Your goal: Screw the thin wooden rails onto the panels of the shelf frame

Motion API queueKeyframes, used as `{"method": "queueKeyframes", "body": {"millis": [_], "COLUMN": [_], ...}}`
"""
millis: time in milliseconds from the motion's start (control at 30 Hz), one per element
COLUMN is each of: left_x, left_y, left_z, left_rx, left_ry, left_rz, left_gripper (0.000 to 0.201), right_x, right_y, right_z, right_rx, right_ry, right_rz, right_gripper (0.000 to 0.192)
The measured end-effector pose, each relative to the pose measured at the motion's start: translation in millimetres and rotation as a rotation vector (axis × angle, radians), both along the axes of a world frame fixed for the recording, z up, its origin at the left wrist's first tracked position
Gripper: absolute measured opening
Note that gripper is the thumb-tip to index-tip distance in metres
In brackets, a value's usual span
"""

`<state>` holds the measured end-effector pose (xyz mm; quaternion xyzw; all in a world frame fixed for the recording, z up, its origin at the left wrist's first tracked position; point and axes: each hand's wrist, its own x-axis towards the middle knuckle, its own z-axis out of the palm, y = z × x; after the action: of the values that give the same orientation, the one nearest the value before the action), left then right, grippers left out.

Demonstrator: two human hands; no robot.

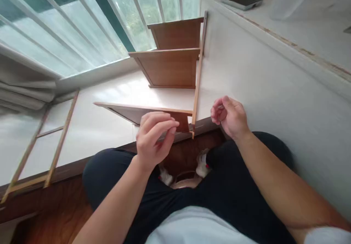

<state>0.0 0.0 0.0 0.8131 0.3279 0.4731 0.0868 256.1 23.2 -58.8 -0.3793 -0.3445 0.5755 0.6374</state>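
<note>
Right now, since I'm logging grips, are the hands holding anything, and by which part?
No held thing shows in the left hand or the right hand; both are partly curled, so whether something small is hidden inside cannot be told.

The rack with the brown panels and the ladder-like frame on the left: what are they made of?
The rack looks like wood or wood-look board, smooth-finished: its panels are an even warm brown with paler edges. The ladder-like frame seems to be lighter wood, judging by its tan bars; whether it's varnished, I can't tell.

Front panel (128,113) partly hidden; curtain (23,81) cropped
</note>
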Motion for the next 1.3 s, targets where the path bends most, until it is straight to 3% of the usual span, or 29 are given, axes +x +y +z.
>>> {"method": "queueKeyframes", "body": {"millis": [67,133,200,300,400,467,600,767,867,1067,1300], "left_x": [-14,-23,-24,-7,21,38,55,56,56,57,58], "left_y": [-14,-30,-46,-69,-75,-67,-39,-18,-13,1,12], "left_z": [-25.1,-56.7,-95.5,-153.0,-186.3,-191.9,-185.8,-187.0,-191.1,-192.3,-195.3], "left_rx": [-0.068,-0.242,-0.554,-1.14,-1.576,-1.655,-1.664,-1.681,-1.719,-1.698,-1.642], "left_ry": [-0.029,-0.101,-0.206,-0.491,-0.672,-0.749,-0.98,-1.171,-1.177,-1.06,-0.939], "left_rz": [0.013,0.064,0.138,0.267,0.215,0.111,0.019,-0.198,-0.204,-0.095,-0.029], "left_gripper": [0.017,0.012,0.013,0.019,0.023,0.035,0.051,0.046,0.044,0.044,0.056], "right_x": [4,7,9,12,14,15,11,13,23,53,83], "right_y": [4,8,12,18,17,12,-16,-61,-81,-93,-80], "right_z": [-2.4,-5.9,-11.2,-21.1,-31.7,-39.0,-53.7,-63.3,-55.6,-9.1,80.9], "right_rx": [-0.025,-0.053,-0.083,-0.141,-0.205,-0.251,-0.389,-0.461,-0.429,-0.37,-0.17], "right_ry": [0.062,0.121,0.178,0.24,0.292,0.32,0.326,0.296,0.279,0.125,-0.229], "right_rz": [-0.002,-0.005,-0.006,-0.024,-0.03,-0.022,-0.012,-0.136,-0.177,-0.214,-0.24], "right_gripper": [0.039,0.037,0.034,0.026,0.016,0.012,0.014,0.021,0.025,0.03,0.023]}}
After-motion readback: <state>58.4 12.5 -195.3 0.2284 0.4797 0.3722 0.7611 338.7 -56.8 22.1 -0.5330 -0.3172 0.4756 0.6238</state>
